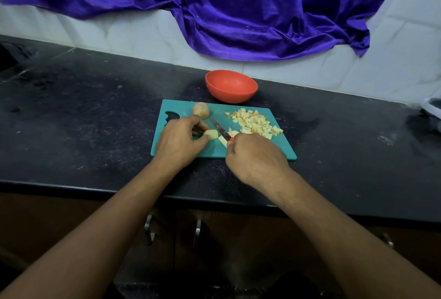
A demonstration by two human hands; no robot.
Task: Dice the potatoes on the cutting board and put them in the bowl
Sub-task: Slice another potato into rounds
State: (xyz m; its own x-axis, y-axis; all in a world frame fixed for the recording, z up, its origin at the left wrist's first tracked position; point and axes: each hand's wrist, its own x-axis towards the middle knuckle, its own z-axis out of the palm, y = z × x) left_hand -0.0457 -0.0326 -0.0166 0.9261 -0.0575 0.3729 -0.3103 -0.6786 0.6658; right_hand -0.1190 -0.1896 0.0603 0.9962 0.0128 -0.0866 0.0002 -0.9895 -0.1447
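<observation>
Pale yellow and firm, the potato piece [212, 134] being worked on is small, stiff and light. Its cut faces are probably starchy-wet and slick, so it should be pinned from above with a flat face down and the fingertips tucked back from the edge. It lies near the middle of the teal cutting board [281, 149], pinched between the thumb and fingers of the left hand [179, 141]. The right hand [255, 155] is clenched round the orange handle of the knife [220, 129], whose blade slants away to the left just beside the piece; whether the edge touches it I cannot tell. A couple of thin slices [223, 142] lie by the blade, floppy enough to slide if stacked. Toward the far edge of the board sits a rounder potato chunk [201, 110], heavier and liable to roll unless set on a flat cut. On the right half lies the diced pile [255, 123], loose cubes that would scatter if pushed and are better scooped together. Just beyond the board's far edge stands the red bowl [229, 94] on the black surface [95, 119], with no potato visible inside it, so the transfer is not yet done. Purple cloth [238, 12] hangs on the wall behind.
</observation>
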